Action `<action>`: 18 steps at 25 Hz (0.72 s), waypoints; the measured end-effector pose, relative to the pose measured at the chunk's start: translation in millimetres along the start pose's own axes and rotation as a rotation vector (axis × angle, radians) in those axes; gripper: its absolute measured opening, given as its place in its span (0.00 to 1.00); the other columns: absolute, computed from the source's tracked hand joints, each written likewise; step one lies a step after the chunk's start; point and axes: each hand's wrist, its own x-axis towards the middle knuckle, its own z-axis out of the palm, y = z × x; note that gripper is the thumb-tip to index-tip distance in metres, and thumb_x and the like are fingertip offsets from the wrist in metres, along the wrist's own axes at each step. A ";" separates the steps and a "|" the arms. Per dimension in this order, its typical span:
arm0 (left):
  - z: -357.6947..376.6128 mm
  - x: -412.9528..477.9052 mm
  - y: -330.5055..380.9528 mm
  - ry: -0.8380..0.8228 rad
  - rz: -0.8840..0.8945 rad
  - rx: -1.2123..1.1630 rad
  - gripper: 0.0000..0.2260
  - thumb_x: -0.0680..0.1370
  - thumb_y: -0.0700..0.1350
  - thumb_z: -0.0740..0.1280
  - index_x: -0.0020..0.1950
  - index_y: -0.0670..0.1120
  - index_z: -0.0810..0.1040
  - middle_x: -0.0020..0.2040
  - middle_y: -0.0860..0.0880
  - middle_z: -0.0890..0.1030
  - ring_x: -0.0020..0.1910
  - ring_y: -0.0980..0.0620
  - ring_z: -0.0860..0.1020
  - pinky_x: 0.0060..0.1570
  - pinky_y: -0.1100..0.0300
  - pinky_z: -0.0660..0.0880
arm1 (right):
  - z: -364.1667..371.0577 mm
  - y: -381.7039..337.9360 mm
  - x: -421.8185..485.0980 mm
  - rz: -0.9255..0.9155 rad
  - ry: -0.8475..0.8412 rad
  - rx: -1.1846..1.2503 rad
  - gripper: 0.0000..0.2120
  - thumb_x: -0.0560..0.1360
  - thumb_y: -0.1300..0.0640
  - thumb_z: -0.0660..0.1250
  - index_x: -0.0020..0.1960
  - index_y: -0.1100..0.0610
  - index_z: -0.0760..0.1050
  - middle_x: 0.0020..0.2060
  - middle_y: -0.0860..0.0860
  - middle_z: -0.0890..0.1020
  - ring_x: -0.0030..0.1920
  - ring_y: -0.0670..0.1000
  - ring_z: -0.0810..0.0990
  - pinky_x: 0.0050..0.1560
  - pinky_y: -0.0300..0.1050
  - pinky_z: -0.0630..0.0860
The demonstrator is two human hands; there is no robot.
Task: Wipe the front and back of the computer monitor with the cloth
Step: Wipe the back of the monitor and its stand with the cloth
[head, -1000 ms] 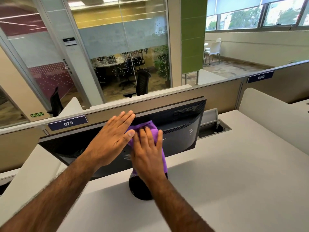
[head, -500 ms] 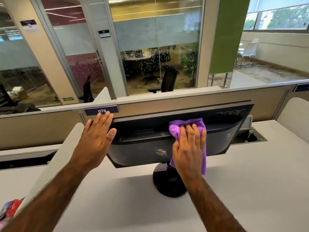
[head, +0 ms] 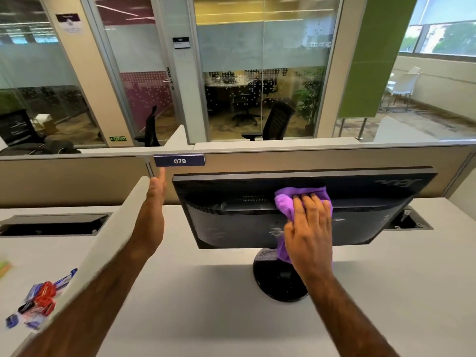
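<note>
A black computer monitor (head: 231,217) stands on a round black base (head: 275,282) on the white desk, its back towards me. My right hand (head: 309,228) presses a purple cloth (head: 286,202) flat against the middle of the monitor's back, fingers straight. My left hand (head: 154,202) is held edge-on with straight fingers just left of the monitor's left edge; I cannot tell whether it touches the monitor. The screen side is hidden.
A white divider panel (head: 108,240) runs along the left, with colourful packets (head: 41,302) on the neighbouring desk. A beige partition (head: 283,158) labelled 079 stands behind. Open cable trays (head: 409,222) lie at the desk's back edge.
My left hand has slid off the monitor's back to its left edge and turned edge-on. My right hand still holds the cloth on the monitor's back. The view has shifted right.
</note>
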 end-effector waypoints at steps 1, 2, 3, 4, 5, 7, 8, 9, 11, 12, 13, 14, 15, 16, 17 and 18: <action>-1.5 -2.1 0.7 -0.028 -0.081 -0.152 0.36 0.80 0.70 0.42 0.83 0.55 0.56 0.82 0.55 0.60 0.81 0.54 0.57 0.81 0.49 0.49 | 1.7 -10.8 -0.4 -0.007 0.001 0.004 0.23 0.78 0.58 0.61 0.72 0.64 0.70 0.68 0.63 0.73 0.71 0.63 0.70 0.78 0.62 0.58; -2.6 -4.4 2.2 -0.048 -0.122 -0.236 0.35 0.82 0.69 0.40 0.83 0.53 0.57 0.81 0.53 0.63 0.81 0.52 0.60 0.81 0.48 0.51 | 4.5 -24.1 -0.3 -0.026 -0.003 0.015 0.23 0.78 0.59 0.61 0.72 0.64 0.70 0.68 0.63 0.73 0.71 0.64 0.70 0.78 0.63 0.58; -3.9 -5.8 3.7 -0.059 -0.136 -0.278 0.34 0.83 0.67 0.39 0.83 0.52 0.58 0.81 0.52 0.65 0.80 0.51 0.62 0.81 0.49 0.53 | 8.0 -37.8 -0.5 -0.065 -0.012 0.035 0.22 0.79 0.59 0.61 0.72 0.64 0.70 0.68 0.63 0.73 0.71 0.64 0.70 0.78 0.63 0.59; -4.7 -6.2 5.1 -0.074 -0.137 -0.300 0.33 0.83 0.66 0.39 0.83 0.51 0.59 0.80 0.52 0.66 0.79 0.51 0.64 0.80 0.51 0.55 | 11.4 -49.7 -0.9 -0.116 -0.026 0.054 0.22 0.79 0.60 0.63 0.72 0.64 0.70 0.68 0.63 0.74 0.71 0.64 0.71 0.77 0.64 0.61; -5.6 -6.0 6.9 -0.095 -0.134 -0.311 0.33 0.83 0.66 0.39 0.83 0.51 0.60 0.80 0.52 0.66 0.79 0.51 0.64 0.80 0.52 0.56 | 13.4 -58.9 -0.9 -0.161 -0.039 0.064 0.23 0.78 0.60 0.66 0.72 0.63 0.71 0.68 0.62 0.75 0.70 0.64 0.72 0.76 0.65 0.63; -10.8 -3.6 5.5 -0.138 -0.135 -0.308 0.33 0.83 0.65 0.38 0.82 0.51 0.60 0.80 0.52 0.66 0.79 0.51 0.64 0.80 0.52 0.56 | 15.8 -66.9 0.5 -0.182 -0.036 0.050 0.27 0.75 0.59 0.72 0.71 0.63 0.72 0.67 0.62 0.76 0.69 0.63 0.73 0.74 0.66 0.65; -14.4 -1.7 4.3 -0.159 -0.141 -0.306 0.33 0.83 0.65 0.38 0.82 0.51 0.60 0.80 0.52 0.65 0.79 0.50 0.64 0.80 0.51 0.56 | 16.3 -68.3 0.6 -0.151 -0.026 0.035 0.27 0.75 0.59 0.72 0.72 0.63 0.71 0.67 0.62 0.76 0.69 0.63 0.73 0.74 0.66 0.65; -18.4 0.1 3.1 -0.179 -0.147 -0.308 0.34 0.83 0.65 0.38 0.82 0.51 0.59 0.80 0.52 0.65 0.80 0.50 0.64 0.80 0.51 0.55 | 16.4 -71.2 -1.1 -0.108 -0.024 0.018 0.27 0.75 0.59 0.71 0.72 0.63 0.71 0.68 0.62 0.76 0.70 0.63 0.72 0.75 0.66 0.64; -25.8 3.0 0.1 -0.223 -0.148 -0.315 0.34 0.82 0.66 0.38 0.82 0.51 0.59 0.81 0.52 0.64 0.80 0.51 0.62 0.81 0.51 0.53 | 18.2 -84.1 -5.6 -0.061 -0.030 -0.005 0.26 0.77 0.59 0.68 0.74 0.63 0.69 0.69 0.62 0.75 0.72 0.64 0.70 0.76 0.66 0.61; -28.0 4.0 -0.7 -0.249 -0.146 -0.312 0.34 0.82 0.68 0.39 0.82 0.52 0.58 0.81 0.52 0.63 0.80 0.51 0.62 0.81 0.51 0.53 | 20.0 -92.6 -5.9 -0.075 -0.039 -0.009 0.26 0.77 0.59 0.68 0.74 0.63 0.68 0.69 0.62 0.75 0.72 0.64 0.71 0.77 0.65 0.60; -29.4 4.9 -1.6 -0.270 -0.143 -0.308 0.36 0.80 0.69 0.41 0.83 0.52 0.58 0.82 0.52 0.62 0.80 0.52 0.61 0.81 0.52 0.53 | 22.0 -102.8 -4.7 -0.113 -0.056 -0.002 0.27 0.77 0.60 0.69 0.74 0.62 0.68 0.69 0.62 0.75 0.71 0.64 0.72 0.77 0.65 0.60; -31.2 5.5 -3.6 -0.285 -0.141 -0.310 0.37 0.78 0.70 0.42 0.83 0.53 0.58 0.82 0.52 0.61 0.80 0.52 0.61 0.81 0.52 0.53 | 24.4 -115.4 -3.2 -0.164 -0.077 0.012 0.28 0.76 0.60 0.71 0.74 0.62 0.69 0.69 0.61 0.75 0.70 0.64 0.72 0.77 0.64 0.61; -32.8 6.6 -5.9 -0.297 -0.140 -0.311 0.38 0.77 0.70 0.43 0.83 0.53 0.57 0.82 0.52 0.61 0.81 0.52 0.61 0.81 0.52 0.53 | 26.5 -128.6 -0.9 -0.216 -0.097 0.027 0.30 0.75 0.59 0.72 0.74 0.62 0.68 0.69 0.61 0.75 0.70 0.63 0.73 0.77 0.63 0.61; -34.0 7.7 -7.8 -0.307 -0.137 -0.314 0.38 0.76 0.70 0.43 0.83 0.54 0.57 0.82 0.52 0.60 0.81 0.52 0.60 0.81 0.50 0.53 | 28.2 -141.0 2.4 -0.277 -0.119 0.032 0.31 0.74 0.57 0.73 0.75 0.61 0.68 0.69 0.60 0.75 0.71 0.63 0.72 0.77 0.62 0.62; -35.4 8.7 -9.5 -0.316 -0.136 -0.314 0.38 0.76 0.71 0.43 0.83 0.54 0.58 0.83 0.52 0.60 0.81 0.51 0.60 0.81 0.49 0.53 | 29.5 -152.3 5.5 -0.354 -0.150 0.017 0.34 0.74 0.55 0.74 0.76 0.60 0.66 0.71 0.59 0.73 0.72 0.62 0.71 0.77 0.62 0.61; -36.4 9.8 -10.8 -0.329 -0.132 -0.315 0.38 0.76 0.71 0.43 0.83 0.54 0.58 0.83 0.52 0.60 0.81 0.51 0.60 0.81 0.49 0.54 | 31.0 -161.3 7.6 -0.444 -0.188 -0.020 0.37 0.74 0.53 0.75 0.78 0.60 0.64 0.74 0.58 0.71 0.75 0.62 0.68 0.78 0.61 0.58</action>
